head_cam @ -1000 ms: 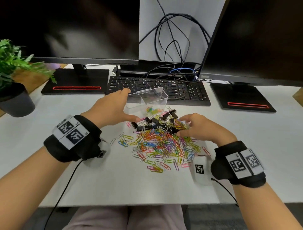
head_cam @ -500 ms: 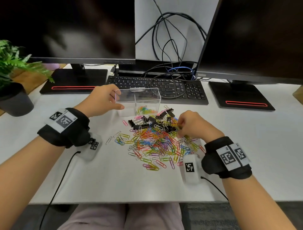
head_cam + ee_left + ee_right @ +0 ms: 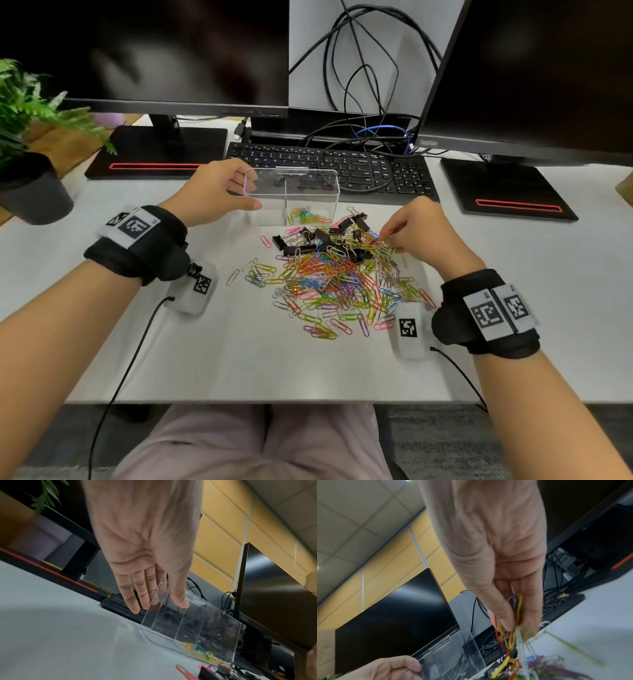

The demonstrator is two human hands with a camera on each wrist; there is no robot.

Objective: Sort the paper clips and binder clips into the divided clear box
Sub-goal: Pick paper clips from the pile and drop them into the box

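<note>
Head view: left grip [image 3: 219, 192] clasps one box [image 3: 274, 214]; right grip [image 3: 416, 228] pinches several clips [image 3: 382, 238].

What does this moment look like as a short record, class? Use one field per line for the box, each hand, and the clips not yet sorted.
Box: clear box upright on the desk, one divider, some coloured paper clips in its right compartment
Left hand: left hand holds the box's left end
Right hand: right hand pinches a few paper clips at the pile's far right edge
Unsorted paper clips: paper clip pile loose on the desk
Binder clips: black binder clips on the desk beside the box
</note>
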